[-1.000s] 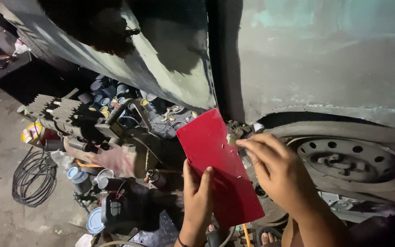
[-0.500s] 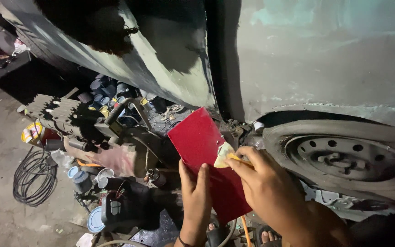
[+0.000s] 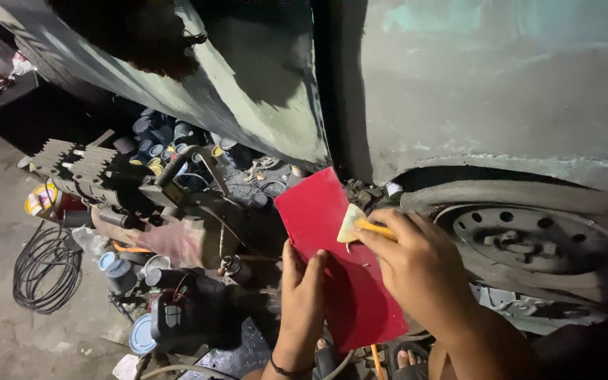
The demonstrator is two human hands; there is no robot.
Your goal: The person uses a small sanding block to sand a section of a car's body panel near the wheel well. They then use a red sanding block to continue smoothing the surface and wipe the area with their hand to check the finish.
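Hands work together: left hand (image 3: 302, 295) braces the red board (image 3: 336, 260) from beneath, steadying it, while right hand (image 3: 416, 264) pinches a yellow scraper (image 3: 357, 224) against its face, beside the car wheel (image 3: 529, 243).

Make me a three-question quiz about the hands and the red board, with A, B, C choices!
1. Where is the coil of black cable?
A. on the ground, left
B. on the wheel
C. on the board

2. What colour is the flat rectangular board?
A. blue
B. red
C. green

3. What is the right hand doing?
A. hanging free
B. gripping the tyre
C. pressing a small yellow scraper on the board

Answers: 1 A, the coil lies on the floor at far left. 2 B, its face is plain red. 3 C, the scraper's blade meets the board, which the left hand steadies.
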